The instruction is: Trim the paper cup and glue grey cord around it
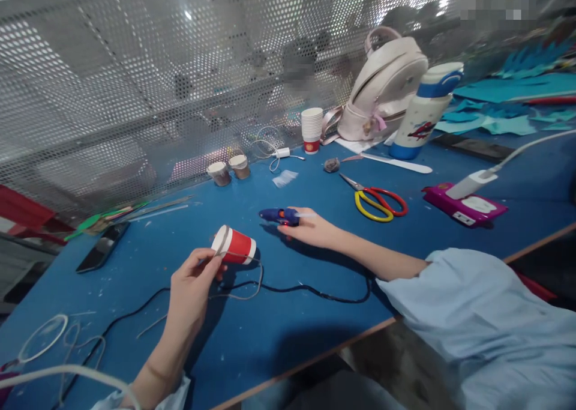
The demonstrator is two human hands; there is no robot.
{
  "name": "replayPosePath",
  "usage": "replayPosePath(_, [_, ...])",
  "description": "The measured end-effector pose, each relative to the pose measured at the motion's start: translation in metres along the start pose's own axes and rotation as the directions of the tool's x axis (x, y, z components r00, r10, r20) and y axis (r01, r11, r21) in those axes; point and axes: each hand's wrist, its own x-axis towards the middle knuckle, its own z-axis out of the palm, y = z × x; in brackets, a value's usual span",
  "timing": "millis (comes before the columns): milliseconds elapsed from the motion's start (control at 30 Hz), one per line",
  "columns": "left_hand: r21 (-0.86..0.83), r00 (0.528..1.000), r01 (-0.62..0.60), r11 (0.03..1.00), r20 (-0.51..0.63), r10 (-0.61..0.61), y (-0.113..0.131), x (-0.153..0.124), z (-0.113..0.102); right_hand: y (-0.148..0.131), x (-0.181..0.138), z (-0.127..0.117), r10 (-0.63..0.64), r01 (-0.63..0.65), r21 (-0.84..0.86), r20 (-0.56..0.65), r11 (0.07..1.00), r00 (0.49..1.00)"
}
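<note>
My left hand (198,278) grips a red and white paper cup (240,246) by its base end, tilted on its side above the table. A thin grey cord (260,278) runs over the cup and trails down onto the tabletop. Further right, my right hand (310,227) is closed around a blue hot glue gun (279,216), its nozzle pointing left, with a clear glue stick at its back. A small red light shows on the gun. The glue gun and the cup are apart.
Scissors (373,200), a stack of paper cups (312,131), two small tubs (219,173), a bottle (423,116) and a backpack (387,86) stand beyond my hands. A magenta power strip (465,205) lies right. A black cable (310,288) crosses the blue table.
</note>
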Motion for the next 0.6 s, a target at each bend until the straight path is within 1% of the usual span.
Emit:
replayPosePath(67, [0.029,1.000,0.015,0.999,-0.015,-0.014,0.001,0.000,0.000,-0.016,-0.012,0.003,-0.049,0.048,0.086,0.012,0.995,0.999])
replayPosePath(100, [0.046,1.000,0.016,0.999,-0.018,-0.015,0.001,0.000,0.001,-0.023,-0.018,0.004,-0.087,0.086,0.089,-0.003,0.992,0.996])
replayPosePath(200, [0.091,1.000,0.006,0.996,-0.015,-0.004,0.003,-0.002,0.002,-0.039,-0.033,0.011,-0.248,0.248,0.058,-0.010,0.967,0.969])
replayPosePath(267, [0.113,1.000,-0.006,0.994,-0.018,0.008,0.004,-0.003,0.004,-0.042,-0.038,0.016,-0.331,0.331,0.021,-0.004,0.944,0.944])
replayPosePath(333, [0.124,1.000,-0.019,0.992,-0.013,0.020,0.004,-0.004,0.005,-0.041,-0.040,0.020,-0.360,0.360,-0.018,-0.008,0.933,0.933])
replayPosePath(500, [0.138,0.998,-0.059,0.989,0.007,0.059,0.006,-0.005,0.007,-0.035,-0.039,0.027,-0.372,0.368,-0.091,-0.027,0.925,0.928])
replayPosePath(600, [0.139,0.997,-0.073,0.988,0.018,0.071,0.007,-0.005,0.008,-0.031,-0.040,0.032,-0.416,0.410,-0.117,-0.022,0.904,0.909])
